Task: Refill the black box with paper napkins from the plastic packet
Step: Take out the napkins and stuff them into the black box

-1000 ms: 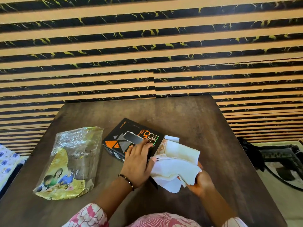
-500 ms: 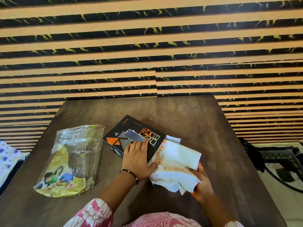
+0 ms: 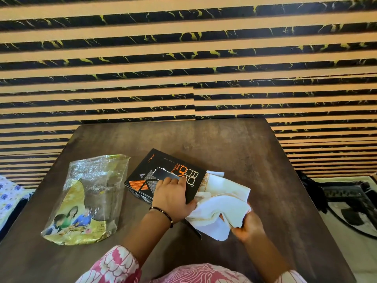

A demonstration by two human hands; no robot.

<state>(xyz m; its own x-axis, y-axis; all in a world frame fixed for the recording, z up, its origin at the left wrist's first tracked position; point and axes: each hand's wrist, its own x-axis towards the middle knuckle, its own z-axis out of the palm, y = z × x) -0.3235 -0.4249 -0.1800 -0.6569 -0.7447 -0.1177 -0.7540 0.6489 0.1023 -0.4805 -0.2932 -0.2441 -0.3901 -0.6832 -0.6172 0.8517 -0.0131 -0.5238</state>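
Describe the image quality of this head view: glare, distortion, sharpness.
Head view: wide-angle lens bows the striped wall; soft glare on the plastic packet; the black box, napkins and both hands are sharp; even daylight, faint shadows on the table.

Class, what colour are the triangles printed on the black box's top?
Orange and grey, on the black box; head view.

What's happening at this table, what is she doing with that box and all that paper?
A person is refilling a black box with paper napkins. The left hand lies on top of the box, steadying it, while the right hand holds a bunch of white napkins at the box's open end. How far in they are cannot be seen. The plastic packet lies to the left on the table, looking mostly empty.
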